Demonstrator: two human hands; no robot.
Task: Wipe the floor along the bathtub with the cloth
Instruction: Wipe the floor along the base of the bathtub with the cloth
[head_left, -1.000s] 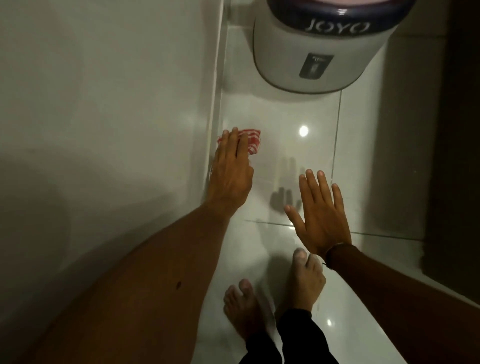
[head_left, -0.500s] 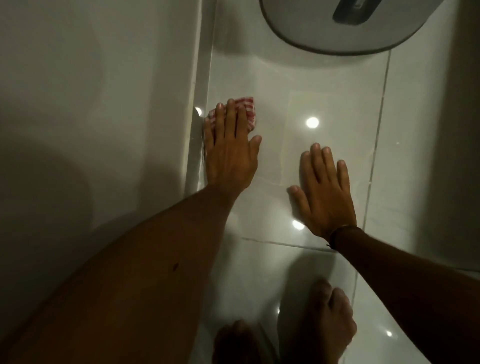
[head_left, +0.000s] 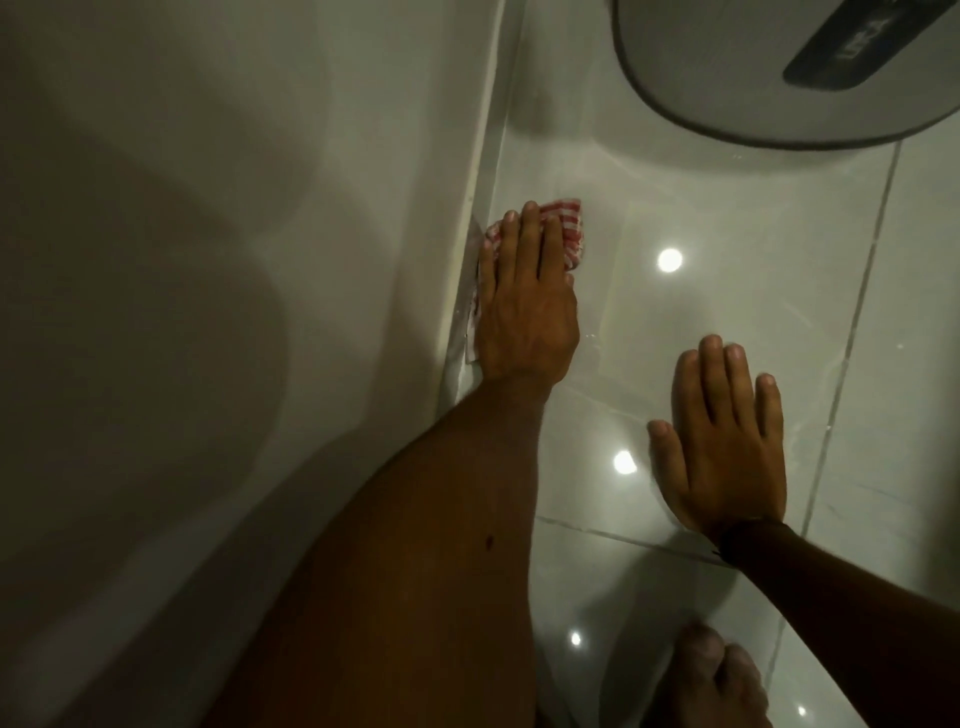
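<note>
A red-and-white checked cloth (head_left: 569, 226) lies on the glossy white tiled floor (head_left: 753, 291), right against the foot of the white bathtub wall (head_left: 234, 260). My left hand (head_left: 524, 306) presses flat on the cloth with straight fingers, covering most of it; only the far edge and a strip at the tub side show. My right hand (head_left: 727, 441) rests palm down on the bare floor to the right, fingers slightly apart, holding nothing.
A round white bin (head_left: 753, 67) with a dark label stands on the floor just beyond the cloth. A bare foot (head_left: 717, 675) shows at the bottom edge. Ceiling lights reflect in the tiles.
My left hand has stayed pressed on the cloth by the tub, sliding slightly. My right hand has come down flat on the floor. The view has dropped nearer the floor.
</note>
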